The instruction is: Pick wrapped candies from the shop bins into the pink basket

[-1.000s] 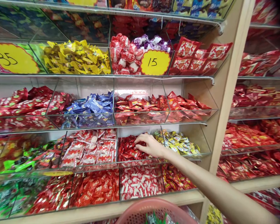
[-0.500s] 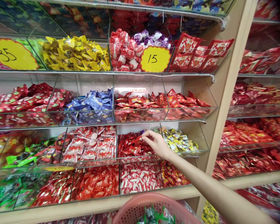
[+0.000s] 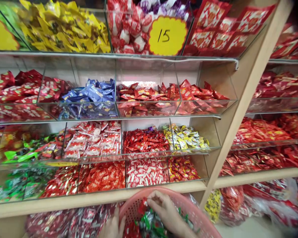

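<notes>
A pink perforated plastic basket (image 3: 186,204) is at the bottom of the head view, with green-wrapped sweets (image 3: 152,220) and red-wrapped sweets (image 3: 132,230) in it. My right hand (image 3: 164,208) is inside its rim, thumb and fingers pinched on a small red-wrapped candy (image 3: 143,204) above the other sweets. My left hand (image 3: 112,226) is at the basket's left rim, its fingers curled on the edge; part of it is cut off by the frame. Straight ahead, a clear bin of red-wrapped sweets (image 3: 145,140) sits on the shelf.
Clear shelf bins hold yellow (image 3: 64,28), blue (image 3: 91,94) and several other kinds of sweets. A yellow tag (image 3: 167,35) reads 15. A wooden upright (image 3: 245,89) divides the shelves at right. Bagged sweets (image 3: 232,200) lie low at right and under the ledge (image 3: 64,201).
My right hand has left the bin of red sweets and come down into the basket with a red candy. My left hand has come into view at the rim. The view has tilted down.
</notes>
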Available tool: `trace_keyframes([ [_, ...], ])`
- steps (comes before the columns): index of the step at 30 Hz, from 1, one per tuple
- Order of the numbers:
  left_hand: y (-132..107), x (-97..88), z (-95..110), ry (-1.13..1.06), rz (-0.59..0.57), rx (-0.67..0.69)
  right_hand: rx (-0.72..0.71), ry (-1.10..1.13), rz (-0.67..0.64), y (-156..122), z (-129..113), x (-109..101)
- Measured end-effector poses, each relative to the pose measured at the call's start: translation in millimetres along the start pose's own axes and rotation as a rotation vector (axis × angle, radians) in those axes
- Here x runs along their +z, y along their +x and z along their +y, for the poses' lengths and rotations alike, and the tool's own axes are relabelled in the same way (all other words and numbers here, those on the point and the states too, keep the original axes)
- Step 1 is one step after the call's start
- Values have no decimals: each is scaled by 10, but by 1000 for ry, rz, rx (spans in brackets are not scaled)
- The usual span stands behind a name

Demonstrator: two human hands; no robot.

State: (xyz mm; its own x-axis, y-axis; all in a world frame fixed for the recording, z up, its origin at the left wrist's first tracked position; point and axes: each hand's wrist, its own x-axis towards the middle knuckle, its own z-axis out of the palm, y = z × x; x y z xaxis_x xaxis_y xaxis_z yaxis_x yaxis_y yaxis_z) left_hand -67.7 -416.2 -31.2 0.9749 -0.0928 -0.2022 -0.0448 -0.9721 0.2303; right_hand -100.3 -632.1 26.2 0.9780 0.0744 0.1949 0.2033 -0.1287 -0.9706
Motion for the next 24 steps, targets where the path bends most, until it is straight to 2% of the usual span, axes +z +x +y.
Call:
trace_keyframes([
  [4, -93, -55, 58, 23, 35, 39, 51, -114, -71, -124, 370, 105],
  [9, -141, -73, 84, 32, 61, 48, 114, -26, -62, -199, 573, 186],
  [17, -140, -67, 95, 25, 81, 68, 103, -231, -112, -335, 672, 471],
  [20, -142, -66, 99, 26, 80, 67, 9, -352, -185, -323, 661, 599],
  [24, -131, -50, 78, 11, 88, 80, -83, -480, -271, -144, 624, 710],
])
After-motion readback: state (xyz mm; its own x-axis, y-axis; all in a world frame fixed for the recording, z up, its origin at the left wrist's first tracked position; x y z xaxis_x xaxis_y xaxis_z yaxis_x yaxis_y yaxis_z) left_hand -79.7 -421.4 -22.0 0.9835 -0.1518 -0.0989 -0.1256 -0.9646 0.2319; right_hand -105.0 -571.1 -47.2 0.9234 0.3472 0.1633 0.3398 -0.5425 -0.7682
